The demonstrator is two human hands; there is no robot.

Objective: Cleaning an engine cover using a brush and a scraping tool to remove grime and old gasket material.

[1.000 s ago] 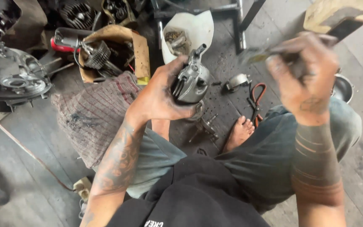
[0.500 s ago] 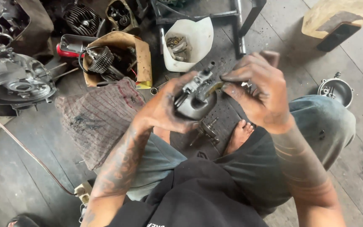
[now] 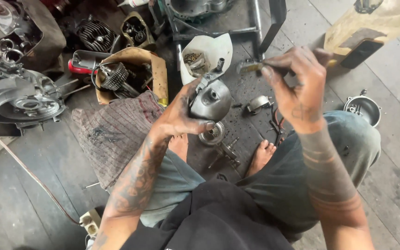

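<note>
**Greasy hands over a workshop floor**

Worn grey floorboards (image 3: pixel 33 194) carry everything, and the person sits on them with knees drawn up, one bare foot (image 3: pixel 261 155) flat on the wood near the middle. Just beyond the foot lie a small round toothed metal gear (image 3: pixel 212 134) and a few loose bolts. Above these the left hand (image 3: pixel 179 121), blackened with oil, is wrapped tight around a rounded grey metal engine part (image 3: pixel 210 99), held up off the floor with the thumb pressed across its lower edge. To the right and slightly higher, the right hand (image 3: pixel 299 88) pinches a thin dark tool with a yellowish end (image 3: pixel 253 68) between closed fingers and thumb; its tip is near the engine part's upper end, but whether they touch cannot be told. A soiled checked grey cloth (image 3: pixel 114 132) lies spread on the boards left of the left forearm. Beyond it stands a torn brown cardboard box (image 3: pixel 156 69) holding a finned part, and beside that a cut white plastic container (image 3: pixel 214 48) with small fasteners inside. A large silver engine casing (image 3: pixel 17 99) sits at the floor's left edge, and a round silver metal cover (image 3: pixel 364 107) near the right edge, beyond the right knee.
</note>
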